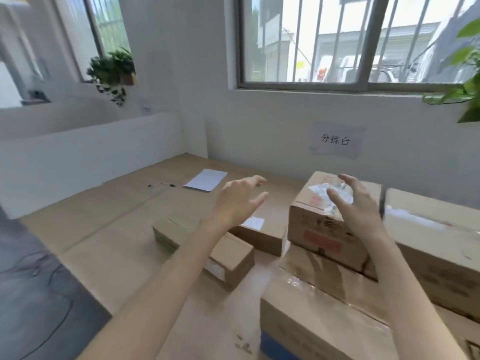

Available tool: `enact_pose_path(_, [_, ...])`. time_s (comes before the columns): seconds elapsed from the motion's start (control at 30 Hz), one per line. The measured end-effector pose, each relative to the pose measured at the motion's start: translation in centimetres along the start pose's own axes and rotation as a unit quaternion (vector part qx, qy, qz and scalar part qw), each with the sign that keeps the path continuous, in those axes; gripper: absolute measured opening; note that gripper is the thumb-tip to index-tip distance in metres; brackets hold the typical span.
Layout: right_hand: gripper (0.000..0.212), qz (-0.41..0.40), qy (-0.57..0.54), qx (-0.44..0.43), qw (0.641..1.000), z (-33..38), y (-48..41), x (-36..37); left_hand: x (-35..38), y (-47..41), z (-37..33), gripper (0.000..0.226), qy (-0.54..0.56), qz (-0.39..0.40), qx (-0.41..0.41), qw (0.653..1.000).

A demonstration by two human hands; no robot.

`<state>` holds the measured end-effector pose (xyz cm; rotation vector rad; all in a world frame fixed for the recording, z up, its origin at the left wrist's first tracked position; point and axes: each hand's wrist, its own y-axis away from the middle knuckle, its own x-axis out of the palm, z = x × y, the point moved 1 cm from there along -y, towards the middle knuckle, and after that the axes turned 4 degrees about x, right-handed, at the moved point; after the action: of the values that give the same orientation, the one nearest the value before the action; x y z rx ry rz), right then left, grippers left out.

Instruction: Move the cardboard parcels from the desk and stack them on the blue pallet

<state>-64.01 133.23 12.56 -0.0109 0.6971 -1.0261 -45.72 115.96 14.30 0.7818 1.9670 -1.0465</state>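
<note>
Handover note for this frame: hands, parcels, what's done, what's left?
Left hand: open, in the air left of the red-printed parcel.
Right hand: open, over that parcel's top; contact unclear.
It sits on a larger taped parcel; a low parcel lies on the desk.
Blue pallet not in view.
Nothing gripped yet; all visible parcels left to move.

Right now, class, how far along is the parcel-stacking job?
Done: nothing visible; the blue pallet is out of view. In hand: the open left hand and right hand reach toward the red-labelled parcel, gripping nothing. Left: that parcel and the other parcels on the desk.
</note>
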Motion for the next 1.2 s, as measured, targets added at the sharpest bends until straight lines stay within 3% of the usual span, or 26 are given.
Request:
enact_pose_path(0.23, [0.052, 0.054, -0.002, -0.022, 0.998, 6.9, -0.6, 16.5, -5.5, 2.8, 16.0, 0.039, -0.020, 0.005, -0.080, 0.997])
enact_pose_path(0.43, [0.054, 0.117, 0.015, -0.008, 0.993, 8.8, -0.3, 26.8, -6.6, 4.0, 25.5, 0.040, -0.022, 0.020, -0.137, 0.990])
enact_pose_path(0.7, [0.056, 0.189, 0.064, 0.044, 0.979, 6.8, -1.5, 38.2, -3.5, 2.9, 35.9, 0.046, -0.031, 0.062, -0.171, 0.983])
enact_pose_path(0.9, [0.058, 0.199, 0.097, 0.090, 0.971, 3.8, -2.8, 47.0, 1.5, 0.3, 44.2, 0.055, -0.056, 0.142, -0.173, 0.973])
enact_pose_path(1.03, [0.063, 0.195, 0.152, 0.111, 0.963, 1.2, -2.7, 51.0, 5.4, -1.1, 49.0, 0.071, -0.060, 0.209, -0.167, 0.962])
enact_pose_path(1.2, [0.076, 0.235, 0.250, 0.129, 0.930, -1.6, -1.0, 53.0, 10.0, -1.4, 52.9, 0.112, -0.081, 0.304, -0.164, 0.935])
